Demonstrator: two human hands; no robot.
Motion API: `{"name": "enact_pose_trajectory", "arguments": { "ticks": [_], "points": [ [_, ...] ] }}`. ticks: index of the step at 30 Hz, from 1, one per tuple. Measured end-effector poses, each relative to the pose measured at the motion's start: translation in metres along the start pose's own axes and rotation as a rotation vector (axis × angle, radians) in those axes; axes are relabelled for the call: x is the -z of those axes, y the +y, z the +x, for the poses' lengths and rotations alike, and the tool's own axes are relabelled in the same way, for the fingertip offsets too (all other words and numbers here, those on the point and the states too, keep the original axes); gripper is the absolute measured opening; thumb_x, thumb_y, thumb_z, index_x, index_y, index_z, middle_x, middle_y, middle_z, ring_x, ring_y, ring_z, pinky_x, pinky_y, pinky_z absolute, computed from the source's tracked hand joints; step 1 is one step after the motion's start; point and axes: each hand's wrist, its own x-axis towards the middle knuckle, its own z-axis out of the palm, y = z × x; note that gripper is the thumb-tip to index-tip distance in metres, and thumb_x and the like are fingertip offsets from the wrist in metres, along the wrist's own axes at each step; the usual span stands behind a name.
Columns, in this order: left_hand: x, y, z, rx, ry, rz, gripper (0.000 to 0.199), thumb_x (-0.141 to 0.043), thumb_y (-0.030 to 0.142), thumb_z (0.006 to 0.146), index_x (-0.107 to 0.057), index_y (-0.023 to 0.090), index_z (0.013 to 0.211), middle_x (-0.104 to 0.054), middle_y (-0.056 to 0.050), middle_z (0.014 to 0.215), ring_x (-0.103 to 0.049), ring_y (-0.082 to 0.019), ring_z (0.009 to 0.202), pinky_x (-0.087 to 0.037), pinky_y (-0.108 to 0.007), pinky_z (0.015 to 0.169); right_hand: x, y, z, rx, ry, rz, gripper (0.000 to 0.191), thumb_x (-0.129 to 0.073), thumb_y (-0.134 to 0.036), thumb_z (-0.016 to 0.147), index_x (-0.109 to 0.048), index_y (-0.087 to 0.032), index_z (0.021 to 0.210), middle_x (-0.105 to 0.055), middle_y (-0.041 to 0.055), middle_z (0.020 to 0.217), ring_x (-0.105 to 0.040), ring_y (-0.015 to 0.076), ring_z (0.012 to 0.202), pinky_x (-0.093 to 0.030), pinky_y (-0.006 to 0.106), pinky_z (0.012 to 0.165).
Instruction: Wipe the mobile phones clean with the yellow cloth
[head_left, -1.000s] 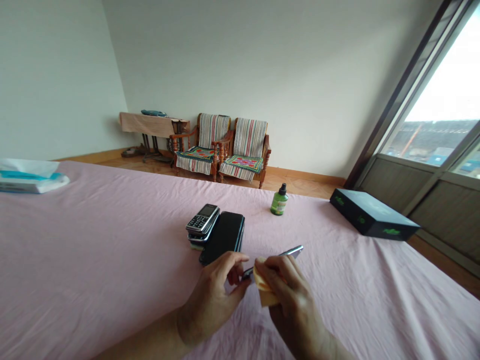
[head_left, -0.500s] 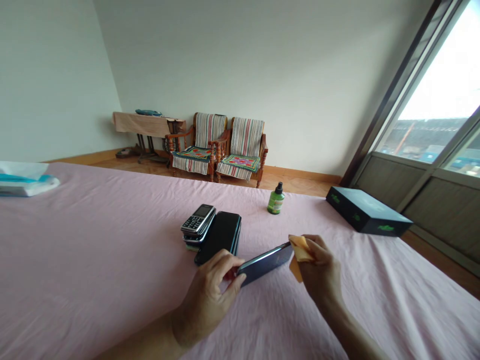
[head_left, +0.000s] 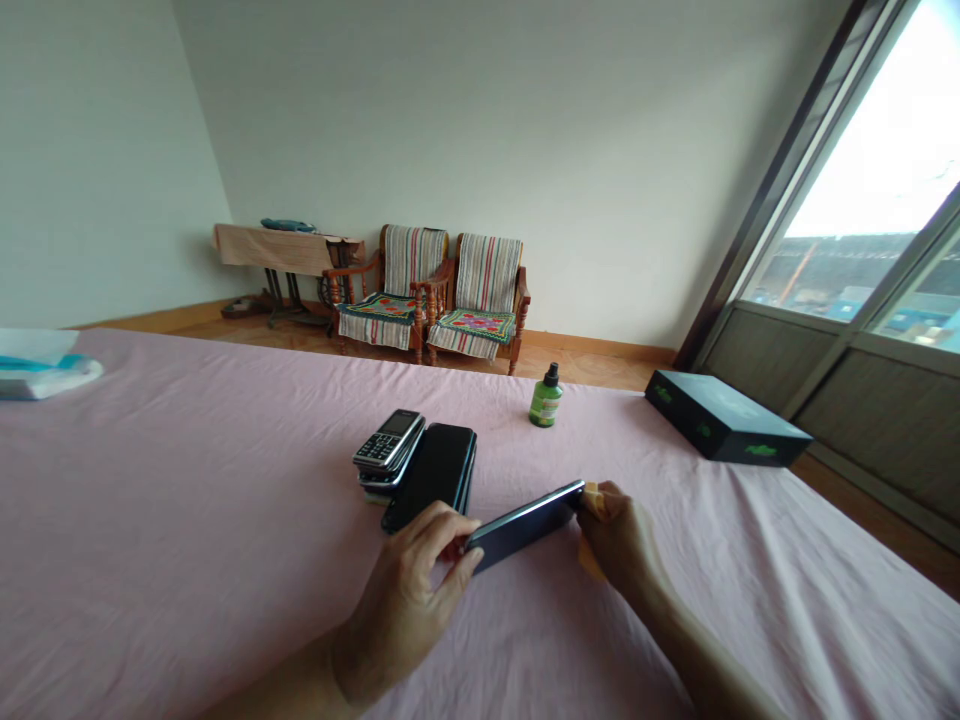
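A dark smartphone (head_left: 525,530) is tilted on its long edge above the pink sheet. My left hand (head_left: 411,595) pinches its left end between thumb and fingers. At the far end my right hand (head_left: 621,535) is closed on a yellow cloth (head_left: 592,560), which lies against the phone's right end; part of the cloth is hidden by the fingers. Just beyond my left hand lie black smartphones (head_left: 435,472) in a stack. Left of them is a pile of older phones, a silver-and-black keypad phone (head_left: 391,440) on top.
A green bottle with a black cap (head_left: 546,396) stands behind the phones. To the right sits a black box with green markings (head_left: 727,415). A white and blue packet (head_left: 46,368) is at the far left of the pink sheet (head_left: 195,480). Two wooden chairs (head_left: 476,285) stand beyond.
My right hand has turned and lowered slightly, bringing the cloth around the phone's right end. My left hand keeps its grip. The whole view has shifted a little.
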Motion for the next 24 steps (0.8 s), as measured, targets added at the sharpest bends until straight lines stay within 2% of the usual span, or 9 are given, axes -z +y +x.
{"name": "enact_pose_trajectory", "arguments": {
  "ticks": [5, 9, 14, 19, 22, 24],
  "points": [
    [0.002, 0.002, 0.000, 0.009, 0.016, 0.023, 0.012, -0.055, 0.011, 0.086, -0.061, 0.018, 0.092, -0.058, -0.001, 0.076, -0.058, -0.014, 0.065, -0.047, -0.024, 0.062, -0.004, 0.009, -0.001, 0.009, -0.028, -0.046, 0.024, -0.052, -0.029, 0.069, -0.043, -0.021, 0.048, -0.048, -0.0013, 0.050, -0.045, 0.0125, 0.045, -0.028, 0.024, 0.045],
    [0.002, 0.003, 0.001, 0.013, 0.024, 0.039, 0.012, -0.055, 0.010, 0.085, -0.061, 0.019, 0.091, -0.058, 0.000, 0.075, -0.057, -0.014, 0.065, -0.047, -0.024, 0.062, -0.004, 0.009, 0.000, 0.020, -0.056, -0.039, 0.028, -0.050, -0.031, 0.072, -0.044, -0.021, 0.046, -0.052, 0.0004, 0.055, -0.047, 0.0125, 0.047, -0.030, 0.024, 0.046],
    [0.000, 0.002, -0.003, 0.016, -0.005, 0.047, 0.017, -0.055, 0.011, 0.087, -0.062, 0.020, 0.100, -0.060, -0.001, 0.082, -0.059, -0.014, 0.068, -0.048, -0.024, 0.065, -0.002, 0.002, 0.001, 0.017, -0.058, 0.010, 0.034, -0.049, -0.035, 0.076, -0.046, -0.020, 0.046, -0.053, 0.0013, 0.059, -0.049, 0.0127, 0.049, -0.033, 0.024, 0.046],
    [-0.001, 0.003, -0.004, 0.018, -0.058, 0.102, 0.011, -0.053, 0.014, 0.090, -0.062, 0.020, 0.090, -0.059, -0.001, 0.078, -0.059, -0.015, 0.067, -0.046, -0.024, 0.062, 0.004, -0.009, -0.001, 0.023, -0.047, 0.057, 0.026, -0.050, -0.030, 0.079, -0.064, -0.017, 0.062, -0.060, 0.0023, 0.071, -0.055, 0.0134, 0.054, -0.037, 0.023, 0.048],
    [-0.001, 0.004, -0.003, 0.013, -0.052, 0.106, 0.011, -0.052, 0.015, 0.090, -0.062, 0.020, 0.089, -0.059, -0.001, 0.077, -0.059, -0.014, 0.066, -0.045, -0.024, 0.062, 0.010, -0.015, -0.001, 0.019, -0.007, 0.057, 0.025, -0.052, -0.030, 0.079, -0.069, -0.018, 0.066, -0.062, 0.0027, 0.073, -0.056, 0.0143, 0.055, -0.039, 0.023, 0.049],
    [-0.001, 0.005, -0.002, 0.015, -0.052, 0.098, 0.012, -0.052, 0.015, 0.090, -0.062, 0.020, 0.089, -0.059, -0.001, 0.077, -0.059, -0.014, 0.066, -0.045, -0.023, 0.062, 0.014, -0.019, -0.002, 0.018, 0.043, 0.058, 0.024, -0.052, -0.030, 0.080, -0.072, -0.018, 0.076, -0.063, 0.0036, 0.081, -0.057, 0.0149, 0.059, -0.040, 0.024, 0.051]
  ]
}}
